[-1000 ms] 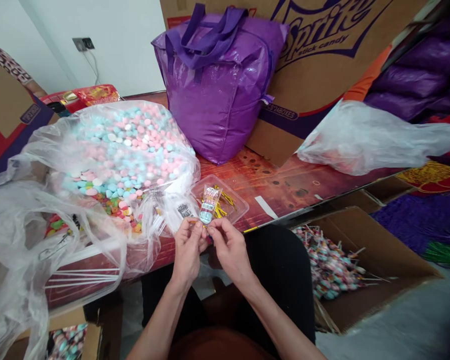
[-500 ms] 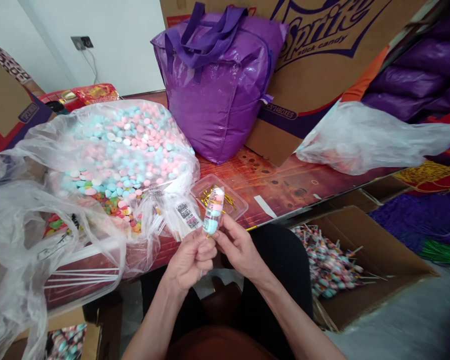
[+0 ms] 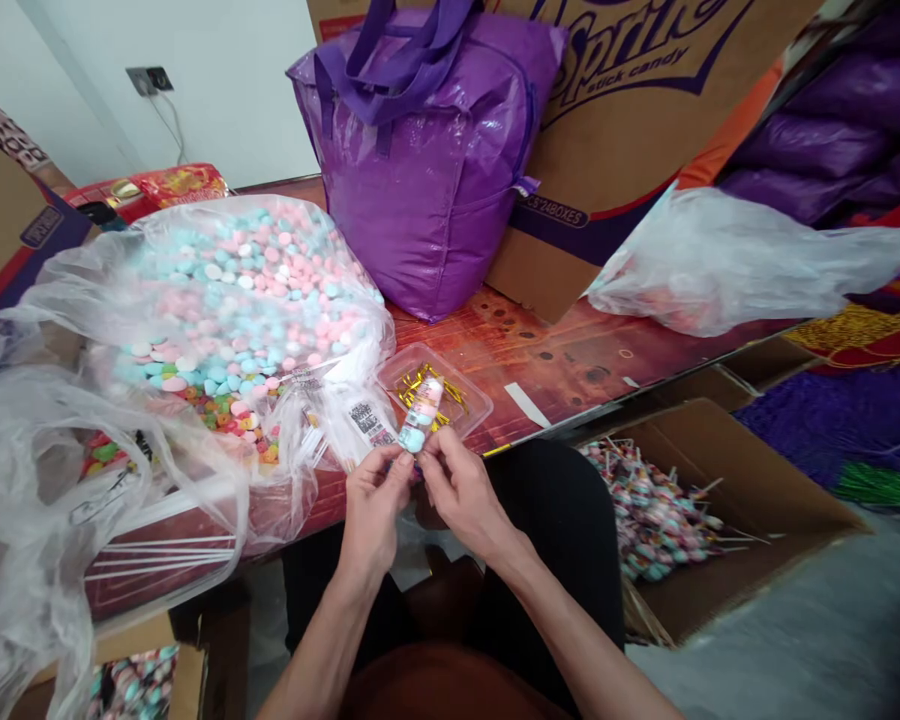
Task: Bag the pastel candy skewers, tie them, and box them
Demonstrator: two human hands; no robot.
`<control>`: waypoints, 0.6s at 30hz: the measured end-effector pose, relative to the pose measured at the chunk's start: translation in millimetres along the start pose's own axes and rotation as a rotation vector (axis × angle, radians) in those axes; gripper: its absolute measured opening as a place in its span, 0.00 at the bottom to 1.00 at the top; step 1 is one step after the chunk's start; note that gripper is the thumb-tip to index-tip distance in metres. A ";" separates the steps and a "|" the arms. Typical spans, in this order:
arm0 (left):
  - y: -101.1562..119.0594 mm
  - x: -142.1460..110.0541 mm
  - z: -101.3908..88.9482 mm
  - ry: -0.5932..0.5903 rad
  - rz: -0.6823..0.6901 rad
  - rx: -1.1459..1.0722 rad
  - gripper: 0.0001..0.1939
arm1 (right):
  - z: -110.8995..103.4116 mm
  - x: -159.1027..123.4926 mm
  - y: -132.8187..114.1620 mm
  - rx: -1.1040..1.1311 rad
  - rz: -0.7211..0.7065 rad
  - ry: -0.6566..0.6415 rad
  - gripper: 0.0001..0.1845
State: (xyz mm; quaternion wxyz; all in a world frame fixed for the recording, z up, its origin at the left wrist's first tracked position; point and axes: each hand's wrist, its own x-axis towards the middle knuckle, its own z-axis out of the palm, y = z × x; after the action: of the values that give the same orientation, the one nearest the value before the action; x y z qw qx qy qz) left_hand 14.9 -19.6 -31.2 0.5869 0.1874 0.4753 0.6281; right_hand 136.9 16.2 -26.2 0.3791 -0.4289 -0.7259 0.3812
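A candy stick [image 3: 421,416] in a clear printed wrapper, with pink, white and blue pieces stacked in it, leans to the right between my hands. My left hand [image 3: 375,505] pinches its lower end between thumb and forefinger. Close beside it, my right hand [image 3: 466,490] has its fingertips closed at the same gathered neck of the wrapper; the exact grip there is hidden. Right behind the candy lies a clear plastic tray [image 3: 478,408] holding gold twist ties [image 3: 454,392]. Printed clear wrappers [image 3: 364,420] lie to the left of the tray.
A large clear bag of pastel candies [image 3: 247,290] covers the table's left, with white sticks [image 3: 165,556] near the edge. Behind stands a purple bag [image 3: 427,180] before a big carton [image 3: 622,140]. Right of my leg, an open box [image 3: 750,500] holds finished candy sticks [image 3: 656,510].
My left hand has turned from a curled fist to a thumb-and-finger pinch. Both hands and the candy stick have shifted slightly left, and the candy tilts further right. The camera view has shifted a little.
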 end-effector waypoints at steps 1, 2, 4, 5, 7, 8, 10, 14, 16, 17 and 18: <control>1.6 2.3 0.1 0.010 -0.072 -0.085 0.18 | 0.1 -0.4 0.1 -0.008 -0.016 0.016 0.09; 3.3 4.3 0.2 0.014 -0.140 -0.159 0.19 | 0.1 -0.6 0.2 -0.018 -0.047 0.041 0.09; 6.5 7.1 0.3 0.011 -0.236 -0.250 0.20 | -0.7 -0.7 0.8 -0.056 -0.158 0.099 0.08; 7.7 7.8 0.4 0.007 -0.263 -0.270 0.21 | -1.5 -0.5 1.4 -0.088 -0.231 0.120 0.09; 9.1 8.3 1.0 0.001 -0.290 -0.292 0.21 | -3.8 0.3 3.5 -0.181 -0.379 0.129 0.14; 9.4 8.1 1.6 -0.002 -0.297 -0.300 0.21 | -5.0 0.7 4.9 -0.234 -0.442 0.127 0.16; 10.0 7.3 3.3 -0.013 -0.313 -0.314 0.21 | -7.1 1.2 8.2 -0.316 -0.531 0.144 0.17; 13.0 3.1 8.1 -0.017 -0.346 -0.344 0.20 | -9.1 2.0 12.0 -0.309 -0.585 0.205 0.15; 14.7 -0.1 11.2 -0.018 -0.343 -0.357 0.19 | -8.3 2.9 10.5 -0.304 -0.586 0.225 0.13; 15.0 -1.7 12.8 -0.023 -0.335 -0.360 0.19 | -7.3 3.5 8.7 -0.310 -0.576 0.233 0.13; 14.8 -3.1 14.4 -0.024 -0.322 -0.358 0.18 | -5.7 4.1 6.3 -0.317 -0.557 0.243 0.12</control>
State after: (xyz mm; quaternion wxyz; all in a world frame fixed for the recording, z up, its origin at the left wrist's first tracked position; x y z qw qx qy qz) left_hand 18.8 -14.9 -11.2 0.7091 0.0095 0.3729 0.5983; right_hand 142.6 23.4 -28.5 0.4812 -0.3102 -0.8147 0.0917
